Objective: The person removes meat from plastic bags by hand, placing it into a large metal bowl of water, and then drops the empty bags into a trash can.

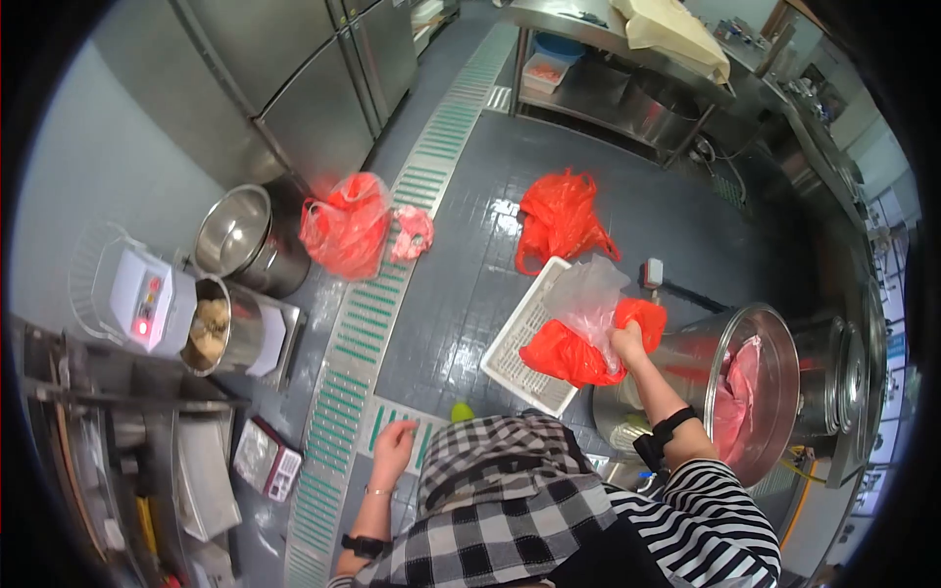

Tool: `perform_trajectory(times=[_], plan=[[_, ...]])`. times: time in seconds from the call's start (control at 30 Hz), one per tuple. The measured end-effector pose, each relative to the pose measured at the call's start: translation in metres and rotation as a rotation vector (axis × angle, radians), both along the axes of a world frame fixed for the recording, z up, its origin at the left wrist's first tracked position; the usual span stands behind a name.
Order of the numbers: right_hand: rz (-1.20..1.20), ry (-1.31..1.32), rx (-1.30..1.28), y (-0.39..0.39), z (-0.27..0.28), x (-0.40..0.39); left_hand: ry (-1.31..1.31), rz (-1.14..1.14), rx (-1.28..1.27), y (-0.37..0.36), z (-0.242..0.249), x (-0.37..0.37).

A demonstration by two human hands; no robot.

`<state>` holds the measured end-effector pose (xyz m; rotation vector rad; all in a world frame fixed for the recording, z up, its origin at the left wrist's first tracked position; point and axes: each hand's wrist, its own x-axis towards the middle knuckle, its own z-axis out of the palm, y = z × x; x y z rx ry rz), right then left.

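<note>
My right hand (627,341) is closed around a gathered red plastic bag (573,351), with a cloudy clear plastic bag (585,294) hanging against it. Both bags overlap a white perforated plastic basket (510,345) on the floor. To the right of that hand stands a large steel pot (753,323) containing pink raw meat (737,397). My left hand (394,446) hangs low over the floor drain, its fingers curled in and nothing visible in them.
Another red bag (564,218) lies beyond the basket. Left of it, a filled red bag (348,225) and a crumpled pink bag (412,233) rest by the long drain grate (377,294). A mixer (152,294) and steel pots (233,233) line the left; a steel table (578,29) stands ahead.
</note>
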<state>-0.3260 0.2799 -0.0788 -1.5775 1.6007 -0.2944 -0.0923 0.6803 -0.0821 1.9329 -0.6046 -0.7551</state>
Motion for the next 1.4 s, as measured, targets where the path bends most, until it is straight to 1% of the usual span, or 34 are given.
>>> perform_trajectory(times=[0.03, 0.07, 0.1, 0.13, 0.2, 0.23, 0.3, 0.33, 0.4, 0.47, 0.53, 0.57, 0.6, 0.67, 0.7, 0.73, 0.8, 0.83, 0.93, 0.97, 1.03, 1.1, 1.2, 1.23, 1.27, 1.3, 1.33, 1.37, 1.4], plan=[[0.026, 0.020, -0.086, -0.009, -0.010, 0.006, -0.031, 0.023, 0.003, 0.003, -0.003, 0.012], [0.052, 0.035, -0.188, -0.021, -0.019, 0.013, 0.036, 0.054, 0.037, 0.002, -0.003, 0.022], [0.078, -0.084, -0.366, -0.023, -0.012, 0.027, 0.103, 0.084, 0.075, 0.002, -0.002, 0.030], [0.075, 0.045, -0.368, -0.030, -0.003, 0.040, 0.109, 0.088, 0.054, 0.001, -0.006, 0.038], [0.024, 0.067, -0.314, -0.048, 0.008, 0.067, 0.107, 0.088, 0.022, -0.002, -0.015, 0.052], [0.018, 0.059, -0.326, -0.062, 0.005, 0.078, 0.135, 0.078, 0.043, -0.005, -0.018, 0.059], [0.054, 0.023, -0.478, -0.095, -0.008, 0.099, 0.159, 0.063, 0.062, -0.017, -0.019, 0.078], [0.050, 0.021, -0.481, -0.111, -0.013, 0.111, 0.195, 0.077, 0.057, -0.023, -0.016, 0.087], [0.070, -0.017, -0.665, -0.149, -0.022, 0.140, 0.235, 0.094, 0.061, -0.034, -0.021, 0.109], [0.007, 0.164, -0.513, -0.185, -0.023, 0.173, 0.238, 0.124, 0.058, -0.041, -0.029, 0.134], [-0.004, 0.237, -0.284, -0.226, -0.035, 0.203, 0.282, 0.160, 0.063, -0.060, -0.027, 0.163], [-0.061, 0.094, -0.277, -0.239, -0.045, 0.218, 0.287, 0.164, 0.085, -0.070, -0.030, 0.178], [-0.061, 0.102, -0.264, -0.248, -0.049, 0.233, 0.294, 0.171, 0.101, -0.081, -0.035, 0.194], [-0.165, 0.319, -0.177, -0.264, -0.057, 0.266, 0.256, 0.114, 0.151, -0.102, -0.059, 0.223], [-0.153, 0.394, -0.110, -0.268, -0.061, 0.284, 0.222, 0.105, 0.199, -0.118, -0.058, 0.240], [-0.105, 0.408, -0.084, -0.269, -0.072, 0.300, 0.226, 0.097, 0.187, -0.133, -0.060, 0.255], [0.270, 0.358, -0.081, -0.269, -0.095, 0.319, 0.259, 0.133, 0.144, -0.167, -0.060, 0.277], [0.311, 0.363, -0.060, -0.264, -0.110, 0.336, 0.277, 0.160, 0.112, -0.183, -0.061, 0.291], [0.579, 0.326, 0.187, -0.241, -0.141, 0.385, 0.289, 0.182, 0.114, -0.212, -0.084, 0.328], [0.594, 0.333, 0.203, -0.234, -0.152, 0.403, 0.319, 0.194, 0.101, -0.222, -0.091, 0.340], [0.794, 0.286, 0.217, -0.208, -0.169, 0.441, 0.364, 0.210, 0.109, -0.235, -0.111, 0.362], [0.913, 0.236, 0.260, -0.190, -0.203, 0.473, 0.328, 0.186, 0.119, -0.246, -0.140, 0.382], [0.909, 0.226, 0.369, -0.160, -0.252, 0.519, 0.313, 0.145, 0.193, -0.254, -0.211, 0.402], [0.933, 0.192, 0.350, -0.148, -0.275, 0.528, 0.342, 0.191, 0.164, -0.258, -0.232, 0.405], [0.958, 0.156, 0.327, -0.140, -0.297, 0.536, 0.361, 0.186, 0.181, -0.259, -0.253, 0.410], [0.952, 0.161, 0.345, -0.132, -0.326, 0.542, 0.391, 0.235, 0.225, -0.262, -0.271, 0.421], [0.891, 0.152, 0.429, -0.122, -0.359, 0.549, 0.417, 0.288, 0.268, -0.265, -0.291, 0.435], [0.834, 0.139, 0.514, -0.112, -0.391, 0.554, 0.394, 0.335, 0.222, -0.266, -0.313, 0.454], [0.836, 0.134, 0.528, -0.106, -0.416, 0.561, 0.318, 0.377, 0.214, -0.267, -0.335, 0.476]])
